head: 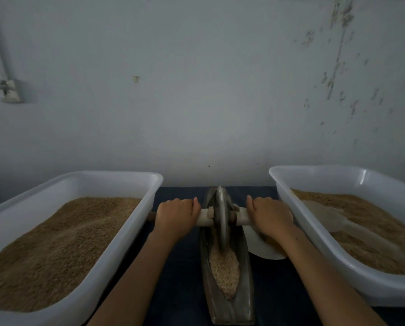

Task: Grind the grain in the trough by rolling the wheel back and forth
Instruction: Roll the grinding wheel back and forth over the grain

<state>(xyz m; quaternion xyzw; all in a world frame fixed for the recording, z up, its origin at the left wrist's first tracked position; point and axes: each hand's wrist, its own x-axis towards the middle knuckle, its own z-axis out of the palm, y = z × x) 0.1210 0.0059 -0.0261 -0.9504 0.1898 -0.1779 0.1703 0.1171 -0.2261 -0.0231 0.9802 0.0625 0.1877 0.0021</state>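
The metal wheel (221, 220) stands upright in the trough (227, 300), beyond the grain (225, 271). It looks heavy and rigid. Left hand (176, 217) and right hand (270, 216) wrap fingers around the axle (205, 217) either side of the wheel.

1. I get a dim, underexposed view with a cool grey-blue cast.
2. The wall (196, 90) is brightest around its middle and darkens toward the corners.
3. A glint sits on the rim of the right tub (363, 177).
4. Shadows are soft, with no hard edges.
5. Wide-angle distortion bends the left tub (116, 177) outward.
6. Detail is soft and smeary throughout.
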